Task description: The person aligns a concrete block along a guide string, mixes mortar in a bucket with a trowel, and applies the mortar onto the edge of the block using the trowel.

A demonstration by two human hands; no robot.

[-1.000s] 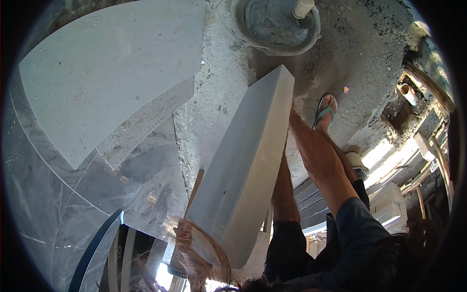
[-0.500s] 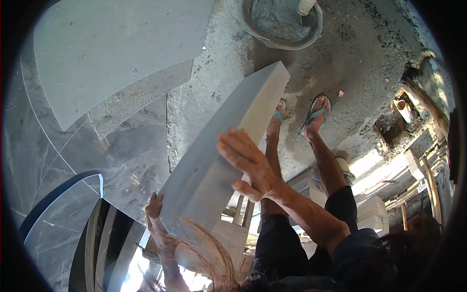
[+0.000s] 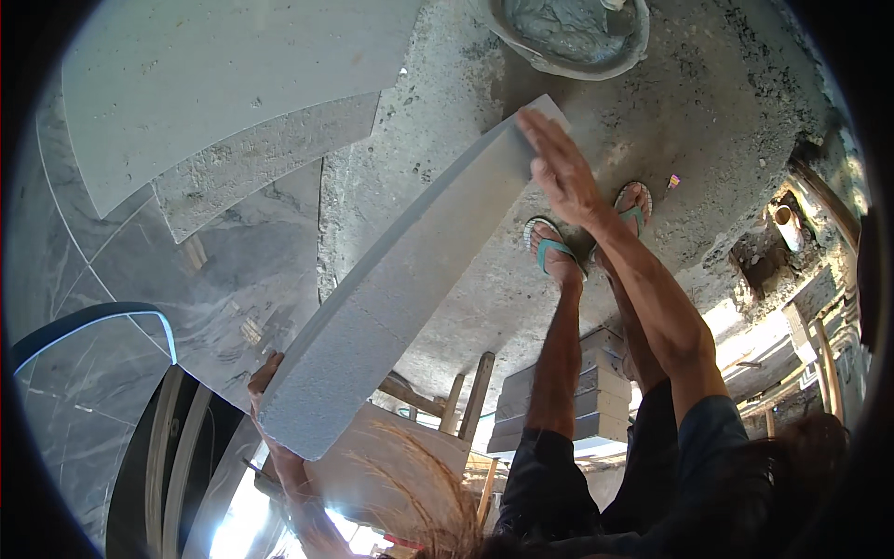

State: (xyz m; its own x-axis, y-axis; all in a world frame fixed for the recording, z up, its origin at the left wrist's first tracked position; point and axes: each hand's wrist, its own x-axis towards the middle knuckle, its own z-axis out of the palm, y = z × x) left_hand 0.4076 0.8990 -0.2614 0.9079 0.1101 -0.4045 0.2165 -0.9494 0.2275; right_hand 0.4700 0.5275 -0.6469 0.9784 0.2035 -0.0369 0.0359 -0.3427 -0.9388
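Note:
A long grey lightweight concrete block (image 3: 400, 270) slants across the middle, from near left to far right, with a broad pitted face turned up toward me. My left hand (image 3: 266, 380) grips its near left end, the fingers on the outer edge and part of the hand hidden behind the block. My right hand (image 3: 566, 177) lies at the far right end, fingers stretched out along the corner and not wrapped around it.
A tub (image 3: 596, 74) of wet grey mortar stands at the far side. Large grey slabs (image 3: 242, 74) lie far left above marbled tiles (image 3: 242, 252). Stacked blocks (image 3: 596, 401) stand beside my legs. A pipe end (image 3: 788, 224) sticks up from broken ground on the right.
The block has turned, so its broad face now shows more. My right hand has moved from over its middle to its far end. My left hand has shifted slightly left, still gripping.

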